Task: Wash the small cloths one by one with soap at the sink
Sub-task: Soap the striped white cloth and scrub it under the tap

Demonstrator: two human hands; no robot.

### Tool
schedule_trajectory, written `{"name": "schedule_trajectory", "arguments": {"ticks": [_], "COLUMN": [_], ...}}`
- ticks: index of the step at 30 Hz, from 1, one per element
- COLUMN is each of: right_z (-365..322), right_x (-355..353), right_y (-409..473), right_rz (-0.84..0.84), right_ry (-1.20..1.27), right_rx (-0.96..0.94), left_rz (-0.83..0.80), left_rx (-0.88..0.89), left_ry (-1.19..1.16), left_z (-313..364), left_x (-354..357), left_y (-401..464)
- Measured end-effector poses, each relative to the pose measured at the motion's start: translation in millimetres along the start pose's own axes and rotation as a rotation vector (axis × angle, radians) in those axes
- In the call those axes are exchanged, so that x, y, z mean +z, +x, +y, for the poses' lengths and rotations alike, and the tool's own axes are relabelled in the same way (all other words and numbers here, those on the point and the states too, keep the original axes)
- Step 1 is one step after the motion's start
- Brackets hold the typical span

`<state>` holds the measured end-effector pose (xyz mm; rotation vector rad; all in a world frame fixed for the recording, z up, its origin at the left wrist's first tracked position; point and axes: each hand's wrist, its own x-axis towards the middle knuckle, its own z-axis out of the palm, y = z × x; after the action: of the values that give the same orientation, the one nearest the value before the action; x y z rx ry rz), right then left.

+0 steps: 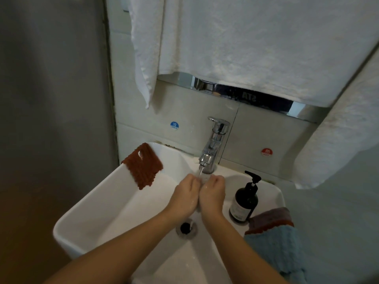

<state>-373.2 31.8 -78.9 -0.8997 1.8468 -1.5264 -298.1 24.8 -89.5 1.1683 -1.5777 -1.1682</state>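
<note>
Your two hands are pressed side by side under the running water, over the middle of the sink [88,203]. Your left hand [185,196] has its fingers curled inward, knuckles up, and your right hand [213,194] is curled the same way, the two touching along their inner edges. Something pale shows between your fingertips right where the stream lands, but you cannot tell from this view whether it is a cloth, foam or only water, so what the hands hold stays uncertain.

One chrome tap [214,144] stands at the back of the basin, its water falling straight onto your hands. One drain [186,228] sits below your wrists.

Count the small cloths: three in sight. One rust-brown cloth [142,166] hangs over the sink's back left rim, half inside the basin. One grey-brown cloth [270,219] with an orange edge lies on the sink's right ledge, and one blue cloth [274,249] lies partly under it, drooping over the front right edge.

One dark soap bottle [245,199] with a pump stands upright on the right ledge, just beside the grey-brown cloth and close to your right hand.

Two white towels [235,42] hang above, and two round stickers, one blue [174,125], one red [266,151], mark the tiles.
</note>
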Motion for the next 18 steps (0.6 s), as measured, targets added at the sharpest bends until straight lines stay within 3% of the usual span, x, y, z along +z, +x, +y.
{"name": "schedule_trajectory", "arguments": {"ticks": [1,5,9,14,16,18], "right_z": [3.5,12.3,-2.0,12.2,7.4,1.0], "right_x": [1.3,3.0,-3.8,0.1,-3.6,-6.3], "right_y": [-2.2,-12.1,6.8,-6.0,-9.8,-3.7], "right_rz": [-0.013,-0.355,-0.084,-0.305,-0.3,-0.145], "right_ry": [0.007,-0.006,0.048,-0.306,-0.158,0.006], "right_rx": [0.004,-0.056,-0.159,-0.179,-0.217,-0.172], "left_rz": [0.015,0.205,0.073,0.237,0.208,0.072], "left_rx": [0.006,-0.05,-0.024,0.042,0.044,0.075], "left_ry": [0.011,0.066,0.084,0.08,0.082,0.082], "left_z": [-1.0,-12.7,-2.5,-6.4,-5.2,-1.0], "left_x": [-0.1,-11.3,-0.8,-10.1,-12.4,-7.7], "left_y": [0.7,13.2,5.3,11.7,10.1,4.6]}}
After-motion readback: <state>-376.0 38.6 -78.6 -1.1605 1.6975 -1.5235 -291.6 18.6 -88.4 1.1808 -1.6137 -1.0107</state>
